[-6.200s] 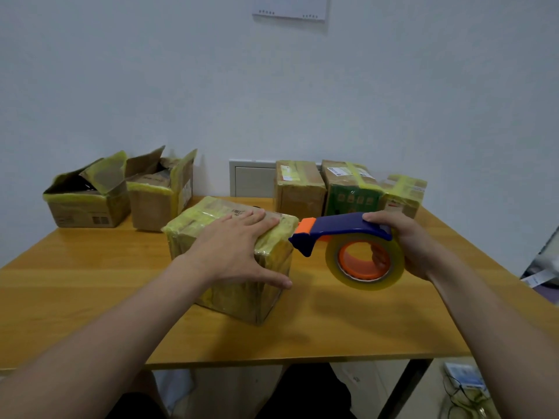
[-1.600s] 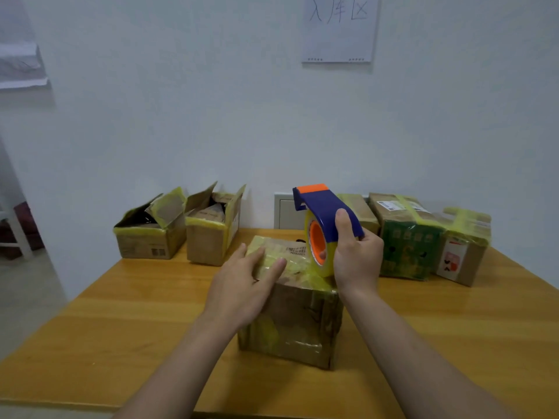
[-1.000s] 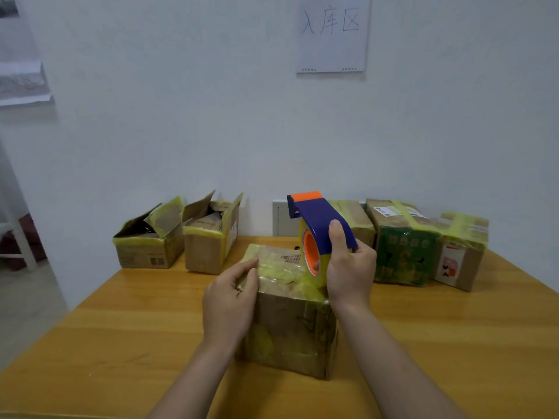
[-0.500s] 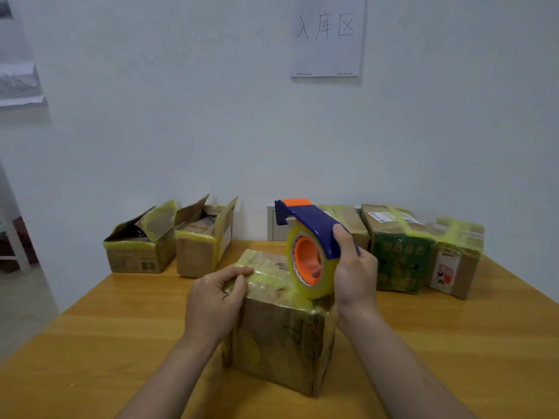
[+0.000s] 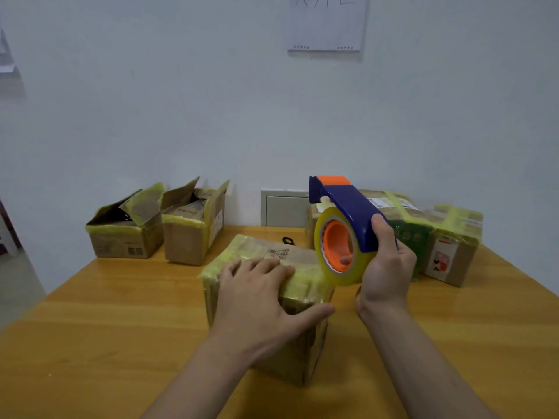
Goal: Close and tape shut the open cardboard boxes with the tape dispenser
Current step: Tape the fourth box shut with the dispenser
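A closed cardboard box (image 5: 260, 252) wrapped in yellowish tape stands in the middle of the wooden table (image 5: 106, 322). My left hand (image 5: 260, 300) lies flat on its near top edge, fingers straight and thumb down the front face. My right hand (image 5: 384, 267) grips the blue and orange tape dispenser (image 5: 341, 231) just right of the box's top corner, the tape roll touching or nearly touching that edge. Two cardboard boxes with open flaps (image 5: 127, 228) (image 5: 193, 225) stand at the back left.
Several taped boxes (image 5: 447, 240) line the back right by the wall. A white wall panel (image 5: 284, 207) sits behind the table and a paper sheet (image 5: 326, 22) hangs above. The table's left edge drops to the floor (image 5: 15, 282).
My left hand moved from the box's left corner onto its near top edge and flattened. The dispenser shifted right, off the box top to its right corner. The camera tilted slightly.
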### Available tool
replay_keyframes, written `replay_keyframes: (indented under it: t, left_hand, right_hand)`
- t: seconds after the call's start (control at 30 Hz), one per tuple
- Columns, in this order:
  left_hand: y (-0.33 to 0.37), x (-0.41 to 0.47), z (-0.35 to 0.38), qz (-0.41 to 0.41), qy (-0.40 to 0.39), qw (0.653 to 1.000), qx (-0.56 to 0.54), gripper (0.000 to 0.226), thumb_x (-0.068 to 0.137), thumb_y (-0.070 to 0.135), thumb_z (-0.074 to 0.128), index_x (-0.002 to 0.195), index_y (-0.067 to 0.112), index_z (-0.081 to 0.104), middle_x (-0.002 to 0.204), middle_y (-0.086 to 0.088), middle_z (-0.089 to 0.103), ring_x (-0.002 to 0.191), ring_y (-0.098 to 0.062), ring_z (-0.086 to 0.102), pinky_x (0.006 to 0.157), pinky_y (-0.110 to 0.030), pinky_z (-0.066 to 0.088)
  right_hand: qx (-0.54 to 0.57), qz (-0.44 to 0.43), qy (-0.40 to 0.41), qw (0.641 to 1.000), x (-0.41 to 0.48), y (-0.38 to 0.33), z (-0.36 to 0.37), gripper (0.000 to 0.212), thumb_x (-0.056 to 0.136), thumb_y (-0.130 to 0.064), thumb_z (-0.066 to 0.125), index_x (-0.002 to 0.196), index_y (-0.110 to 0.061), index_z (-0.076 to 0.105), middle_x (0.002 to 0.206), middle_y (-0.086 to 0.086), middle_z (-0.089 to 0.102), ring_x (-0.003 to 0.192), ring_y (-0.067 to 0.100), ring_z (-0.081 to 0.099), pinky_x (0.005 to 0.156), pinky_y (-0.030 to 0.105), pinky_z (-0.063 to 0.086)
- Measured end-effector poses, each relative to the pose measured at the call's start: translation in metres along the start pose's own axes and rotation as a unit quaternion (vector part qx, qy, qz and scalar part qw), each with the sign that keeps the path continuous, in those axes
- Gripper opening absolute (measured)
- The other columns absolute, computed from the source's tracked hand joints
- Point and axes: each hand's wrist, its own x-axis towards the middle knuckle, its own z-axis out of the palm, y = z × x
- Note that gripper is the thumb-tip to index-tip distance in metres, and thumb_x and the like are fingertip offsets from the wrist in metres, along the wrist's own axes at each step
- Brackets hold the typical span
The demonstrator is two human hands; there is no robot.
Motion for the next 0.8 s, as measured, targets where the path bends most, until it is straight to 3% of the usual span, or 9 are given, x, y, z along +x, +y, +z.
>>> replay_keyframes:
  t: [0.07,0.2,0.33,0.43,0.5,0.57,0.6,0.7,0.8]
  left_hand:
    - [0.008,0.002,-0.001,-0.01,-0.026,0.999,0.041,0.117,0.06,0.109,0.013,0.144,0.037,0.051,0.149,0.015,0.05,0.141,-0.01,0.04,0.126,-0.047,0.017]
    - [0.029,0.007,-0.005,-0.007,-0.042,0.997,0.07,0.081,0.08,0.089,0.045,0.132,0.027,0.054,0.136,0.005,0.056,0.13,-0.017,0.048,0.125,-0.047,0.023]
    - [0.021,0.005,-0.01,0.071,-0.054,0.994,0.061,0.063,0.089,0.075,0.051,0.129,0.027,0.058,0.136,0.008,0.058,0.129,-0.014,0.051,0.121,-0.039,0.03]
    - [0.008,0.007,-0.019,0.146,-0.117,0.982,0.003,0.072,0.093,0.063,0.061,0.155,0.03,0.043,0.161,0.014,0.039,0.15,-0.006,0.03,0.128,-0.036,0.018]
    - [0.001,0.01,-0.027,0.16,-0.161,0.971,-0.075,0.074,0.096,0.05,0.066,0.16,0.036,0.032,0.165,0.025,0.024,0.144,0.012,0.008,0.129,-0.032,0.002]
    - [-0.006,0.012,-0.025,0.16,-0.176,0.963,-0.125,0.068,0.099,0.038,0.067,0.158,0.044,0.033,0.158,0.036,0.019,0.132,0.027,-0.001,0.124,-0.027,-0.008]
    - [-0.009,0.013,-0.021,0.165,-0.163,0.963,-0.139,0.065,0.099,0.03,0.066,0.155,0.047,0.037,0.157,0.037,0.021,0.133,0.03,-0.002,0.125,-0.029,-0.009]
    - [-0.02,0.011,-0.003,0.196,-0.096,0.965,-0.148,0.065,0.099,0.014,0.064,0.147,0.054,0.046,0.157,0.036,0.035,0.15,0.015,0.011,0.131,-0.043,0.003]
    - [-0.028,0.007,0.012,0.216,-0.017,0.959,-0.182,0.046,0.097,0.037,0.063,0.141,0.052,0.056,0.148,0.037,0.047,0.148,0.012,0.025,0.128,-0.045,0.015]
  right_hand:
    - [-0.005,0.0,0.005,1.0,0.001,-0.002,-0.003,0.028,0.101,-0.032,0.058,0.1,-0.009,0.073,0.079,-0.005,0.075,0.079,0.009,0.069,0.062,0.017,0.053]
    - [-0.022,0.002,0.004,1.0,0.003,-0.005,-0.005,0.029,0.101,-0.032,0.058,0.1,-0.008,0.074,0.079,-0.005,0.075,0.078,0.006,0.069,0.061,0.016,0.052]
    - [-0.027,-0.003,-0.025,0.999,0.004,-0.012,-0.009,0.027,0.1,-0.03,0.059,0.099,-0.007,0.074,0.076,-0.005,0.075,0.074,0.006,0.068,0.059,0.016,0.051]
    - [-0.034,0.0,-0.047,0.998,0.006,-0.018,-0.011,0.028,0.1,-0.03,0.06,0.086,-0.01,0.073,0.069,-0.005,0.072,0.067,0.01,0.065,0.058,0.021,0.05]
    - [-0.033,0.004,-0.063,0.997,0.006,-0.023,-0.009,0.03,0.1,-0.03,0.061,0.08,-0.011,0.073,0.066,-0.004,0.07,0.064,0.013,0.063,0.059,0.025,0.05]
    - [-0.031,0.003,-0.07,0.997,0.007,-0.023,-0.01,0.032,0.099,-0.028,0.061,0.074,-0.013,0.071,0.062,-0.007,0.068,0.06,0.01,0.061,0.058,0.023,0.049]
    - [-0.031,0.002,-0.072,0.997,0.007,-0.023,-0.01,0.032,0.099,-0.029,0.063,0.071,-0.013,0.071,0.061,-0.007,0.067,0.059,0.009,0.06,0.059,0.023,0.049]
    - [-0.026,0.007,-0.076,0.997,0.01,-0.023,-0.014,0.035,0.089,-0.04,0.066,0.07,-0.012,0.073,0.064,-0.001,0.069,0.063,0.02,0.06,0.065,0.034,0.049]
    - [-0.024,0.005,-0.078,0.997,0.016,-0.024,-0.019,0.036,0.097,-0.033,0.064,0.071,-0.009,0.071,0.061,-0.002,0.067,0.06,0.016,0.061,0.057,0.027,0.051]
